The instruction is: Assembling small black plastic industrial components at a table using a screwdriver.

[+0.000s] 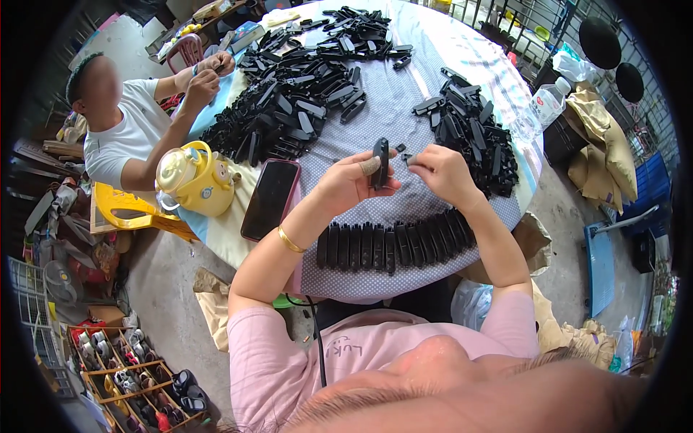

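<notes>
Your left hand [354, 180] fingers clasp a black case [380, 163] upright above the bench [404, 108], your right hand [444, 173] pinching a small clip [406, 158] beside it: likely light, stiff plastic, best held by its long edges.

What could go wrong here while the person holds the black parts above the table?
1. The small black piece pinched in the right hand could slip and get lost among the loose pile.
2. A forearm could push the row of parts off the table edge.
3. The phone lies near the edge and might get knocked off.
</notes>
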Action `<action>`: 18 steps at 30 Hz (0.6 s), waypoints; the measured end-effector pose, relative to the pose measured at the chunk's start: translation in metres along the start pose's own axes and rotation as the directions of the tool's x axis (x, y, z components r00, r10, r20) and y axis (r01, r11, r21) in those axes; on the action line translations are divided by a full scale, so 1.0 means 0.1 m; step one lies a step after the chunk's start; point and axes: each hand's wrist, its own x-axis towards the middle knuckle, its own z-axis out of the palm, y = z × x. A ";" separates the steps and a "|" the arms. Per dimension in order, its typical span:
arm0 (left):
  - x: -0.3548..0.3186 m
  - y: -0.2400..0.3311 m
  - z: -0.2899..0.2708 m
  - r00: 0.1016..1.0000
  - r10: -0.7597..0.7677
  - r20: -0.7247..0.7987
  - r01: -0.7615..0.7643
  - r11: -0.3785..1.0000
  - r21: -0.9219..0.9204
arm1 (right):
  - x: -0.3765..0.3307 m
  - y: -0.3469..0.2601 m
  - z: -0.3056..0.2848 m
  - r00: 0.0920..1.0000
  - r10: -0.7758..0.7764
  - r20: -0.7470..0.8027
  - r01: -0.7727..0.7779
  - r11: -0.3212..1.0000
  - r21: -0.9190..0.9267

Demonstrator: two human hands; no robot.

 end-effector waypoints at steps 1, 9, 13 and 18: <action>0.00 -0.02 0.01 1.000 -0.008 0.010 0.008 1.000 -0.013 | 0.02 -0.03 -0.01 0.993 0.082 -0.079 -0.062 0.970 0.236; -0.01 -0.20 0.19 0.998 0.059 -0.014 -0.056 0.988 0.143 | 0.06 -0.25 -0.10 0.914 -0.070 -0.400 0.195 0.940 0.281; -0.03 -0.20 0.24 0.996 0.083 -0.030 -0.075 0.976 0.206 | 0.07 -0.26 -0.10 0.885 -0.176 -0.432 0.265 0.952 0.154; -0.02 -0.24 0.22 0.991 0.131 -0.037 -0.122 0.974 0.189 | 0.03 -0.25 -0.11 0.903 -0.246 -0.352 0.282 0.958 0.055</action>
